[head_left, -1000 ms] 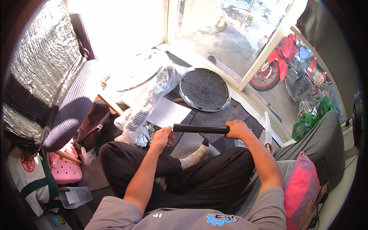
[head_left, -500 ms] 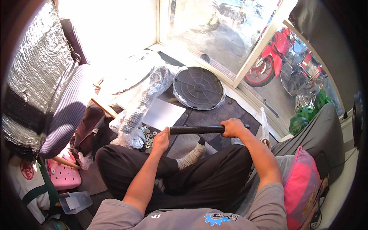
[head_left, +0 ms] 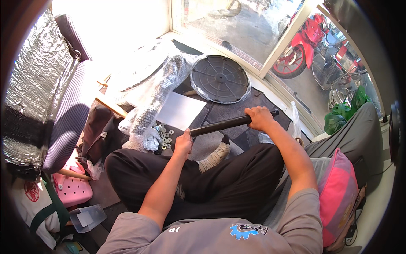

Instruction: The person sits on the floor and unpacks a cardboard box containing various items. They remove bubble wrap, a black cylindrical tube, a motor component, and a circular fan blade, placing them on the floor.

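Note:
A long black tube (head_left: 220, 125) is held out over my crossed legs, tilted so that its right end is farther off. My left hand (head_left: 183, 143) is closed at its near left end, fingers pressed against the end. Wrapped round the tube close to its far right end is my right hand (head_left: 259, 117); a narrower black tip sticks out past it. Beneath the tube is my foot (head_left: 215, 156), bound in pale wrapping. Several metal washers (head_left: 165, 135) lie on the floor near my left hand, beside a white sheet (head_left: 182, 110).
A round black ribbed disc (head_left: 220, 78) edged with plastic lies ahead, near the glass door frame (head_left: 270, 59). Bubble wrap (head_left: 154, 97) runs along its left. A pink clog-like thing (head_left: 72, 186) and a clear container (head_left: 88, 218) are at left, a pink cushion (head_left: 338, 194) at right.
The tube has gone from nearly level to slanted, as my right hand moved up and away. Both hands keep their hold, and the whole view has shifted slightly.

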A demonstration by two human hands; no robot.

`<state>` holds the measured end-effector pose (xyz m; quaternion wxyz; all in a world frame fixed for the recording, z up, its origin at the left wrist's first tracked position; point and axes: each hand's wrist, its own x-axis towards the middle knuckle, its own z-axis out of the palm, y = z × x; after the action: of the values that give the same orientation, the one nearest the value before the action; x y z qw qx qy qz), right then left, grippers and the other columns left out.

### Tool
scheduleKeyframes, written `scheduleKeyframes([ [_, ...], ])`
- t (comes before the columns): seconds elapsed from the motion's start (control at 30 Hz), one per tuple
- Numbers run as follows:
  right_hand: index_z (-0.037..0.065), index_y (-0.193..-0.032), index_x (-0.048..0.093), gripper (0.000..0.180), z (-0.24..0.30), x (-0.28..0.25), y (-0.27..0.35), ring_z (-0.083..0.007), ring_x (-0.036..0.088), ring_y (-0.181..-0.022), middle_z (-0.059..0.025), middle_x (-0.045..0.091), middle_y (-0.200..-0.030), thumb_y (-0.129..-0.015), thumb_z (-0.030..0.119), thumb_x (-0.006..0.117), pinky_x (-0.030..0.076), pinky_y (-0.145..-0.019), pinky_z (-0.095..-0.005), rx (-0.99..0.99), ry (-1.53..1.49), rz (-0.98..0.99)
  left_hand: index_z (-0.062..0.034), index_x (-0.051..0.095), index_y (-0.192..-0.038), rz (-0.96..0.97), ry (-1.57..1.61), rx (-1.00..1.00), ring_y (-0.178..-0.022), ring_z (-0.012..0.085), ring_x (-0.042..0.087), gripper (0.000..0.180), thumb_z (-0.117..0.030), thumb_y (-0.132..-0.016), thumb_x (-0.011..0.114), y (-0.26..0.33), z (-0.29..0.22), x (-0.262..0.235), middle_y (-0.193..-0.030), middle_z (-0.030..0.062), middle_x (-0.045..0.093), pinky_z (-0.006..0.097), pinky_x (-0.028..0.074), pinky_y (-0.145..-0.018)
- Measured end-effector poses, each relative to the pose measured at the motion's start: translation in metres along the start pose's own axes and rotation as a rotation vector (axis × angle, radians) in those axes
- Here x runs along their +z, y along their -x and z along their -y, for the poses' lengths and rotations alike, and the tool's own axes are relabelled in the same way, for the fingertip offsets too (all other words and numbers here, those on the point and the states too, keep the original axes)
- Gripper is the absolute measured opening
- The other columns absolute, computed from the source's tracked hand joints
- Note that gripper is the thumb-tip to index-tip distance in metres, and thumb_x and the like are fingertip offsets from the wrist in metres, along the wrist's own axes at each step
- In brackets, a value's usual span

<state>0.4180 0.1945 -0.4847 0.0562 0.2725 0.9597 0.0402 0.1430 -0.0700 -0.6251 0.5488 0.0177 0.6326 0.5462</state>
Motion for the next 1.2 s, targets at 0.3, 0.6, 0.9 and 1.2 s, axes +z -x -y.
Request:
scheduleKeyframes([
  [0.3, 0.01, -0.098, 0.073, 0.038, 0.005, -0.011, 0.014, -0.0415, 0.075, -0.1, -0.0167, 0.079, -0.097, -0.073, 0.038, 0.083, 0.059, -0.088, -0.0521, 0.115, -0.348, 0.405, 0.0049, 0.062, -0.085, -0.132, -0.401, 0.686, -0.067, 0.0167, 0.047, 0.064, -0.05, -0.117, 0.054, 0.028, -0.039, 0.008, -0.068, 0.0078, 0.051, 0.038, 0.044, -0.066],
  [0.6, 0.006, -0.095, 0.065, 0.024, 0.018, -0.014, -0.007, -0.0385, 0.068, -0.081, -0.0177, 0.066, -0.081, -0.08, 0.016, 0.079, 0.054, -0.076, -0.045, 0.028, -0.674, 0.023, -0.0022, 0.064, -0.098, 0.16, -0.475, 1.111, -0.073, 0.0192, 0.054, 0.03, -0.028, -0.108, 0.075, 0.153, -0.138, 0.016, -0.085, 0.0074, 0.057, 0.036, 0.047, -0.069],
  [0.9, 0.005, -0.092, 0.06, 0.021, 0.013, -0.007, 0.005, -0.0145, 0.053, -0.075, -0.0035, 0.054, -0.075, -0.078, 0.006, 0.076, 0.049, -0.071, -0.0359, 0.061, -0.748, 0.22, -0.0017, 0.061, -0.1, 0.232, -0.647, 1.202, -0.077, 0.0286, 0.057, 0.025, -0.022, -0.107, 0.074, 0.158, -0.14, 0.008, -0.09, 0.0108, 0.058, 0.039, 0.049, -0.071],
  [1.2, 0.005, -0.095, 0.061, 0.023, 0.004, 0.018, 0.0, -0.0167, 0.06, -0.077, -0.0022, 0.06, -0.08, -0.083, 0.012, 0.08, 0.053, -0.075, -0.0369, 0.134, -0.95, 0.264, -0.0006, 0.073, -0.119, 0.195, -0.51, 0.982, -0.085, 0.0214, 0.065, 0.045, -0.042, -0.104, 0.078, 0.125, -0.153, 0.01, -0.102, 0.0103, 0.071, 0.035, 0.055, -0.08],
])
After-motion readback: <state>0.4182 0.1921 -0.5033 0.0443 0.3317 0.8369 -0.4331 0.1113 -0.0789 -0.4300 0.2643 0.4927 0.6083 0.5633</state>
